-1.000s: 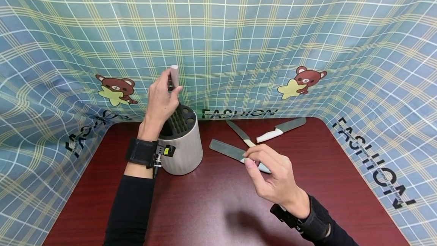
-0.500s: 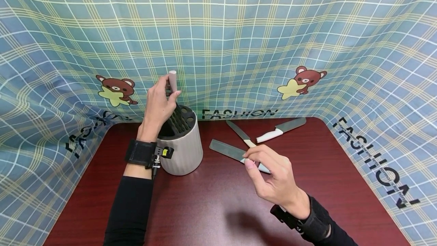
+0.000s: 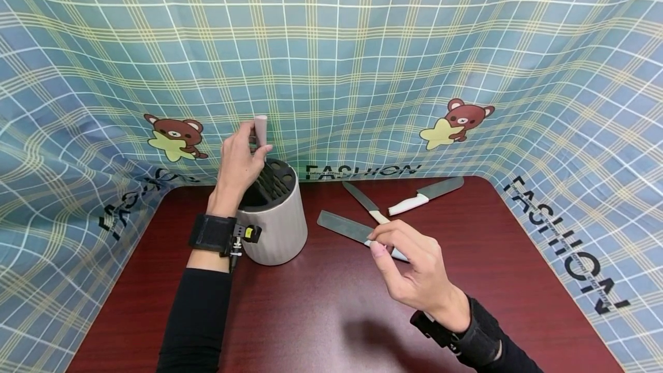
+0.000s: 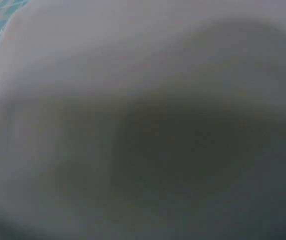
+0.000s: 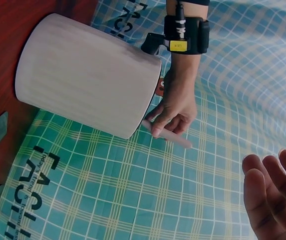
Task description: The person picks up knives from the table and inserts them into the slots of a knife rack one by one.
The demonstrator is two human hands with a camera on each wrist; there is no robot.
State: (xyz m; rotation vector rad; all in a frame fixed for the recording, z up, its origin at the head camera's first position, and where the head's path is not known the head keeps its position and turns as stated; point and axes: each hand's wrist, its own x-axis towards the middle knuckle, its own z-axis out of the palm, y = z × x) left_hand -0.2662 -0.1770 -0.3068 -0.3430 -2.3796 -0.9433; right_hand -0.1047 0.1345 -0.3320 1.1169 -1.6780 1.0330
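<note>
Head view: right hand (image 3: 416, 266) partly hides knife (image 3: 343, 225).

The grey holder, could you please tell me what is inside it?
A black slotted insert with round holes shows inside the grey holder. The left grip, pinching a pale handle, blocks part of the view; anything deeper is hidden.

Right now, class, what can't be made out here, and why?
Head: what lies below the pale handle, hidden by the left hand and knife block.
Head: the nearest knife, handle partly behind the right hand.
Left wrist: nearly everything, lost in blur.
Right wrist: right hand, cut by picture edges.
</note>
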